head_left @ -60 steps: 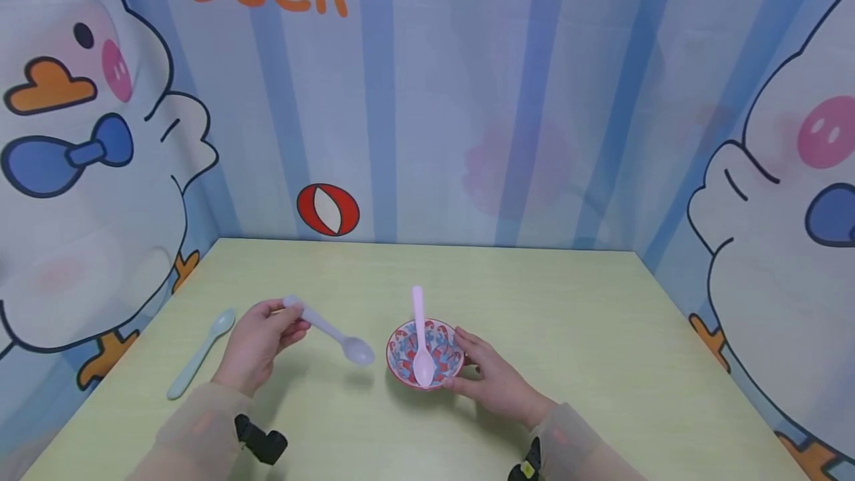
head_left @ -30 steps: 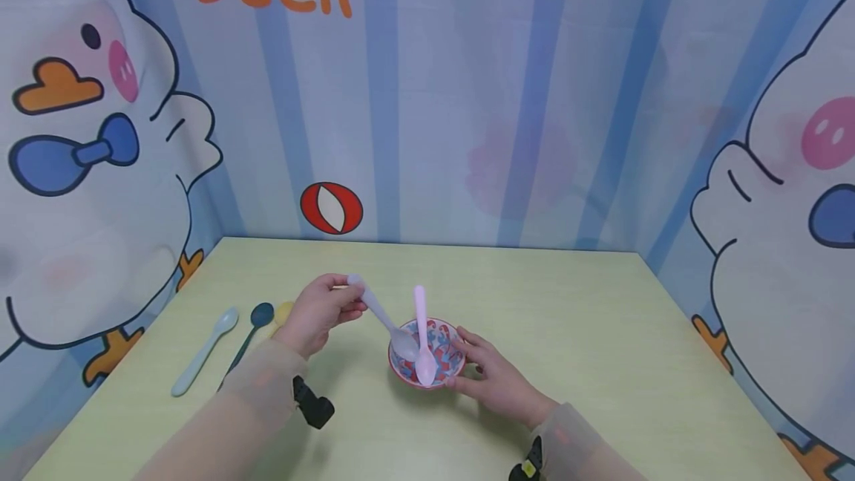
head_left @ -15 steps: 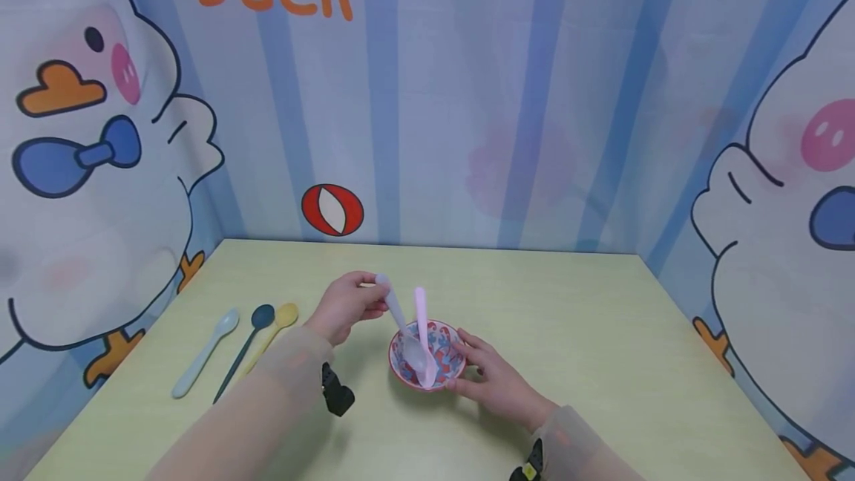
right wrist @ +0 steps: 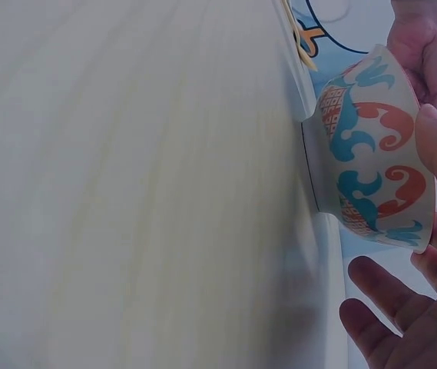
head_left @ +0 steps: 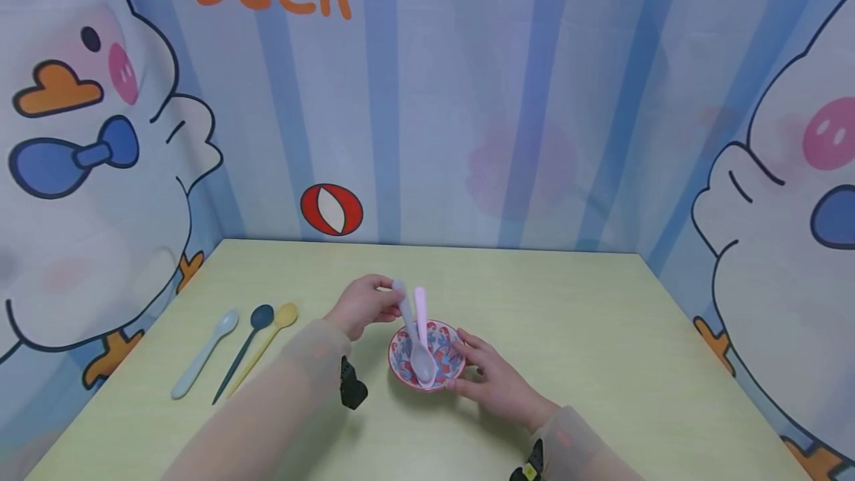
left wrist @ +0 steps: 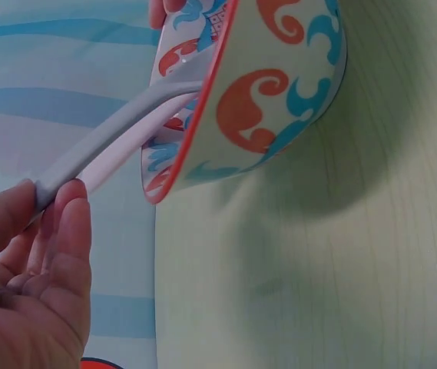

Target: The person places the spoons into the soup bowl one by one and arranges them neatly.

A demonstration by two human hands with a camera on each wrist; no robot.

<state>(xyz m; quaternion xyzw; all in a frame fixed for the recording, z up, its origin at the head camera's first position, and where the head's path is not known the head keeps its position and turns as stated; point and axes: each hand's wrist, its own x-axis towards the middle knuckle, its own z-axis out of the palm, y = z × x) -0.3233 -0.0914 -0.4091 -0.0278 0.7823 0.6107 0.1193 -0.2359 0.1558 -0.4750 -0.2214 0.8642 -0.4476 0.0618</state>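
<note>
A patterned bowl (head_left: 449, 347) with a red rim stands on the table, its outside (right wrist: 375, 154) showing blue and red swirls in the right wrist view. In it leans a pink spoon (head_left: 421, 310), handle up past the far rim. My left hand (head_left: 366, 304) pinches the handle end of a pale lavender spoon (head_left: 422, 364), whose bowl end lies inside the bowl over the pink spoon's. Thumb and fingertips of my right hand (head_left: 497, 378) hold the bowl at its right side. Two of that hand's fingers (right wrist: 391, 292) stand away from the bowl in the right wrist view.
On the left of the table (head_left: 574, 332) lie a light blue spoon (head_left: 204, 355), a dark teal spoon (head_left: 244, 352) and a yellow spoon (head_left: 266, 344), side by side. A printed duck curtain (head_left: 441, 95) surrounds the table's back and sides.
My left hand has carried the lavender spoon rightward and lowered its end into the bowl. The teal and yellow spoons have come into sight from behind the left arm. My right hand stays at the bowl.
</note>
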